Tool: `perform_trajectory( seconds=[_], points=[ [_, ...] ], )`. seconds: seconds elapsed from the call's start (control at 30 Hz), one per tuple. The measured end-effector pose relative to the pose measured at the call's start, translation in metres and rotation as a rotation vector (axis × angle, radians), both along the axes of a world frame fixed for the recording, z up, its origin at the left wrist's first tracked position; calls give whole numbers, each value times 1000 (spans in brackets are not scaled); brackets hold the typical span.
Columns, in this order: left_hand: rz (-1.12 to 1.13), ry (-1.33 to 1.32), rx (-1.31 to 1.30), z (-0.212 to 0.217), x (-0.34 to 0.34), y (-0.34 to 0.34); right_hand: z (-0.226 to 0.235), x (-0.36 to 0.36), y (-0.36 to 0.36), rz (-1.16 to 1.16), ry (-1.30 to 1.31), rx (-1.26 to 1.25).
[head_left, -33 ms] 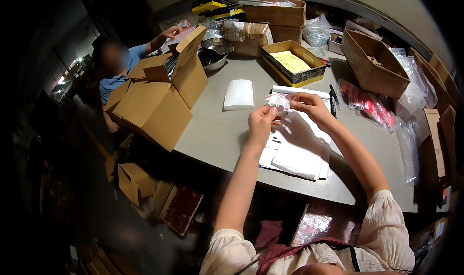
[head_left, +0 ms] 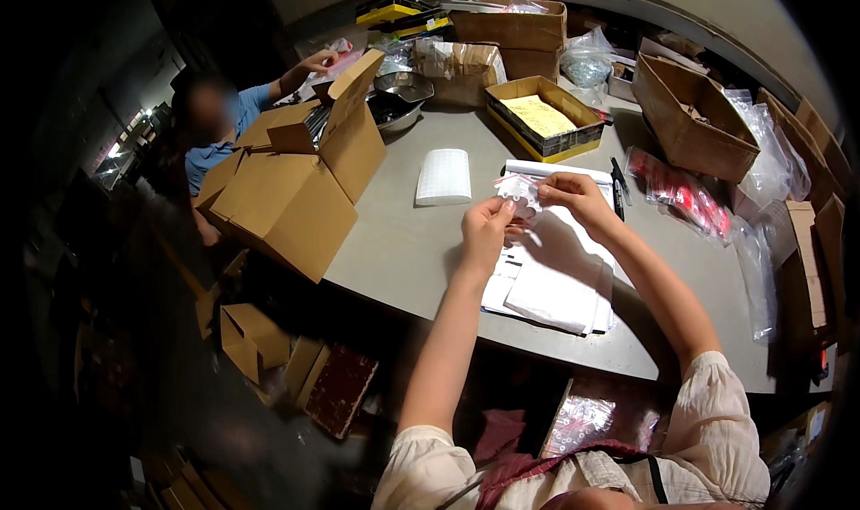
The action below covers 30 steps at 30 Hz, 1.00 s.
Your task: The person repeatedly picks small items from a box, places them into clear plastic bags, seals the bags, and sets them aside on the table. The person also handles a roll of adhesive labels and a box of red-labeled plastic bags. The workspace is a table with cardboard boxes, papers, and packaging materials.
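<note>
Over the papers on the table, both my hands hold a small clear zip bag [head_left: 517,188] with a reddish line along its top. Pale pieces show in it, too small to make out. My left hand [head_left: 485,234] pinches its lower left part between thumb and fingers. At the bag's upper right, the fingers of my right hand [head_left: 575,198] are closed on its edge. Beneath them lies a stack of white papers [head_left: 560,281] on a clipboard. A white sheet of small labels [head_left: 443,177] rests to the left, and black pens [head_left: 617,187] lie right of the papers.
An open cardboard box [head_left: 282,205] stands at the table's left edge, near a co-worker in a blue sleeve [head_left: 260,96]. Further back are a metal bowl [head_left: 403,89] and a yellow-black tray [head_left: 546,120]. Bags of red items [head_left: 685,196] and a brown box [head_left: 694,116] lie right.
</note>
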<state>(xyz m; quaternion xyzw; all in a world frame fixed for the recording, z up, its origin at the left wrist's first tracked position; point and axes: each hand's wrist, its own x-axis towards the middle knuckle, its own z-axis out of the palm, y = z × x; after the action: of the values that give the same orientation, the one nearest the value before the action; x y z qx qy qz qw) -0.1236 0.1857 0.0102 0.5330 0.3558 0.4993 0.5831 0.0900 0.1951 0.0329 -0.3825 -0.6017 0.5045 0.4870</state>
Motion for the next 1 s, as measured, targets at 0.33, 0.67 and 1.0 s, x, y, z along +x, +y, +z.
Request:
perform_trajectory(
  seconds=[0.33, 0.67, 1.0],
  points=[
    [215, 376, 136, -7, 1, 4, 10, -20, 19, -253, -603, 367],
    [275, 789, 350, -29, 12, 13, 4, -158, 117, 138, -1352, 617],
    [185, 707, 471, -3, 3, -12, 28, -65, 79, -182, -485, 598]
  ],
)
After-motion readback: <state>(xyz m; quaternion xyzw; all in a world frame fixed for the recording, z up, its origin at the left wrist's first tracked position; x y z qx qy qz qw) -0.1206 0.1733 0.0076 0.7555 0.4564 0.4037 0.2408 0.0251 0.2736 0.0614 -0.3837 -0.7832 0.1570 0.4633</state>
